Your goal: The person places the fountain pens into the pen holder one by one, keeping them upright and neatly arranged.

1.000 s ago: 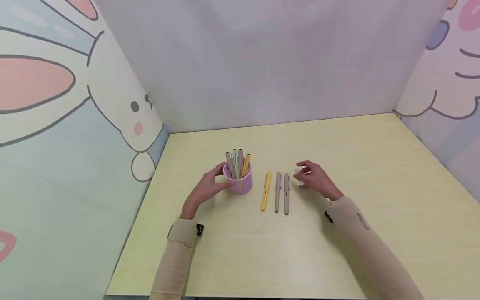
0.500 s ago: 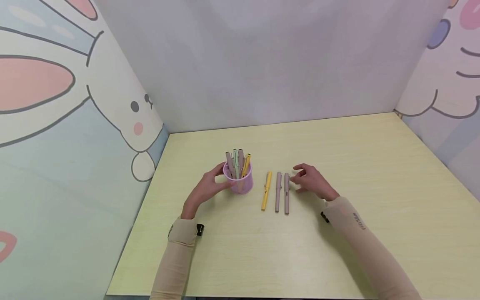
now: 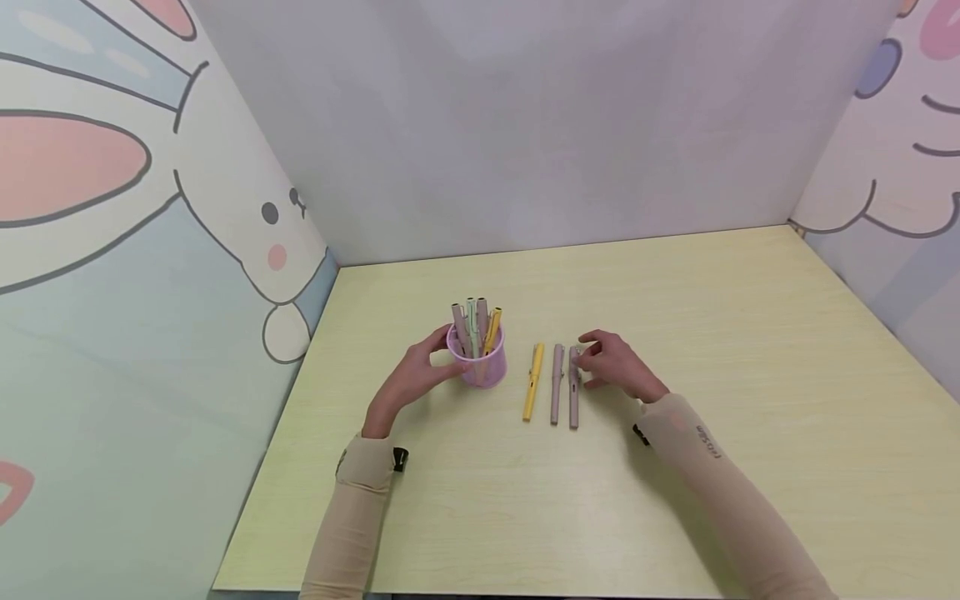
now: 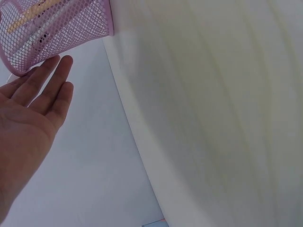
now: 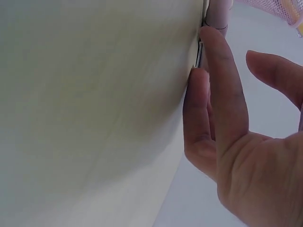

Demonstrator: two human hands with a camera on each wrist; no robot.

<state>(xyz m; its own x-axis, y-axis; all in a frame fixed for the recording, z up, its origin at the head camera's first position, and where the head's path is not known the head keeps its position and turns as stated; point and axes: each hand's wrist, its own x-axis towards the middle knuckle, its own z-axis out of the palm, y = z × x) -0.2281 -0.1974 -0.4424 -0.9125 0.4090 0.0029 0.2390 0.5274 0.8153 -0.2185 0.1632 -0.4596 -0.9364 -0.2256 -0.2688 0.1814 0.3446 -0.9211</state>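
Note:
My left hand (image 3: 411,379) holds a pink mesh pen holder (image 3: 491,373), thumb in front and fingers on its far left side. Several pens stand in it: mauve (image 3: 459,323), pale green (image 3: 471,317) and yellow (image 3: 492,327). To its right a yellow pen (image 3: 533,382) and two mauve pens lie side by side on the table. My right hand (image 3: 618,365) is at the upper part of the rightmost mauve pen (image 3: 573,408). In the right wrist view its fingertips (image 5: 215,40) reach that pen, while another finger stands apart. Contact is hard to tell.
The light wood table (image 3: 480,500) meets a pale back wall (image 3: 540,125). A wall with a painted rabbit (image 3: 225,183) borders the left side, and another painted wall (image 3: 900,183) the right.
My right hand has moved left and slightly toward me, from beside the rightmost mauve pen to its upper part. The left hand and pen holder stay put.

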